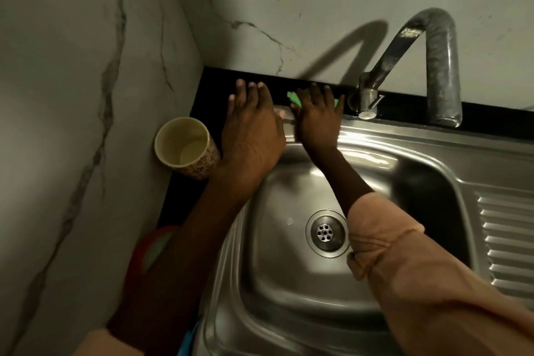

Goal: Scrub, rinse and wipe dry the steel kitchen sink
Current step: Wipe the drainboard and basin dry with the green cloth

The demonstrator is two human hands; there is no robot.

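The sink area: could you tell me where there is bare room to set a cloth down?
Free: the ribbed drainboard right of the basin. Crowded: the back ledge, where left hand and right hand press beside the tap, and the cup corner.

Steel sink (375, 136), green scrub pad (294, 98) on back rim.

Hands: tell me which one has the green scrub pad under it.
The right hand, next to the tap: green scrub pad edges show either side of its flat fingers. The left hand lies on the bare black ledge.

No readable text; cup (185, 147) bears only small printed pattern.
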